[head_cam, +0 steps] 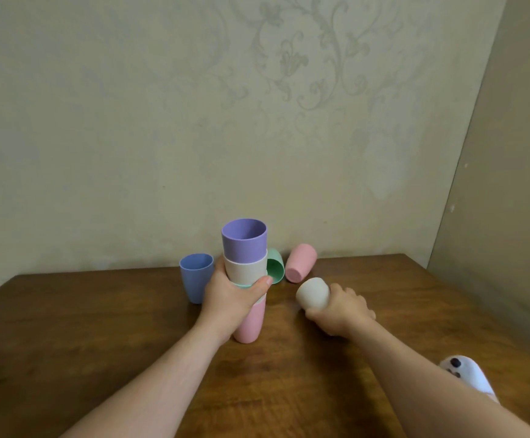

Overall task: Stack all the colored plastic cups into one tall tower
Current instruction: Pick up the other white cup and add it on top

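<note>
Blue cup (196,281) stands upright on the wooden table (99,327), just left of the left hand (230,300), which is wrapped around a nested stack (247,279): pink at the bottom, green rim, cream, purple on top. Behind the stack a green cup (275,269) and a pink cup (300,262) lie on their sides near the wall. Right hand (341,312) is closed around a cream cup (312,294), base pointing away, tilted.

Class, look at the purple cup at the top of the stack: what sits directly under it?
Under the purple cup sits a cream cup, then a green rim and a pink cup at the bottom. The left hand covers the stack's middle, so any further cup stays hidden.
</note>
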Tool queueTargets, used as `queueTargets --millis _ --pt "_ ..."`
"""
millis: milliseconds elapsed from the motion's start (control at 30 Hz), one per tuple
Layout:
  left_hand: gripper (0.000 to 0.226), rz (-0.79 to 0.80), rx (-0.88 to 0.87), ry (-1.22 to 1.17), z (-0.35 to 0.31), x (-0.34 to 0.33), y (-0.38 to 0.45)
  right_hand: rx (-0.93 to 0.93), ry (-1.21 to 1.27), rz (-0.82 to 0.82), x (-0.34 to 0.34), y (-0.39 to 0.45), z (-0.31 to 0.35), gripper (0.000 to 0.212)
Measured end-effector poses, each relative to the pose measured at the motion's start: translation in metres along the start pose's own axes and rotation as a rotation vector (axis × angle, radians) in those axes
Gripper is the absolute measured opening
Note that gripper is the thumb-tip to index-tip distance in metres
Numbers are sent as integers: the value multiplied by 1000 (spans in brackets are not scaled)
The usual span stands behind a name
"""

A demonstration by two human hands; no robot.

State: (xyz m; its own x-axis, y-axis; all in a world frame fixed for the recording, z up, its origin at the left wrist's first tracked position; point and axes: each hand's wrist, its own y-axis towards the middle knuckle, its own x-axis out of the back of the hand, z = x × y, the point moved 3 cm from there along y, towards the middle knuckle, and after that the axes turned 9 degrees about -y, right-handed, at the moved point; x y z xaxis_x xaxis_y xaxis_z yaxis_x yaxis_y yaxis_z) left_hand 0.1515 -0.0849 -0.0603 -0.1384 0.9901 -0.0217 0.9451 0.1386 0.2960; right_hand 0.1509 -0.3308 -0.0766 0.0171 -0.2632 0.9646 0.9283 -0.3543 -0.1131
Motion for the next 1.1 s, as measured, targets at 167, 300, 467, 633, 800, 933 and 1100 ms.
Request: queueTargets --millis 167,300,467,633,800,933,1100 --pt "60 1 8 -34 -5 12 -24 82 324 -77 -21 -23 0 81" --pt "55 16 26 -74 -10 16 -35 115 522 -101 -29 -40 1 87" --pt "78 -4 36 -59 -19 21 -42 108 602 -54 -30 -53 2 90" --pt "94 -4 13 -130 -51 27 -39 141 617 -33 -26 -57 6 91" --pt "84 10 -19 -139 -75 22 -25 221 689 -170 8 -66 21 89" --pt "58 35 -11 -89 -76 16 -20 346 973 -162 58 -69 38 85" --pt "67 52 -42 -26 -79 16 -19 515 1141 -251 135 -93 76 81"
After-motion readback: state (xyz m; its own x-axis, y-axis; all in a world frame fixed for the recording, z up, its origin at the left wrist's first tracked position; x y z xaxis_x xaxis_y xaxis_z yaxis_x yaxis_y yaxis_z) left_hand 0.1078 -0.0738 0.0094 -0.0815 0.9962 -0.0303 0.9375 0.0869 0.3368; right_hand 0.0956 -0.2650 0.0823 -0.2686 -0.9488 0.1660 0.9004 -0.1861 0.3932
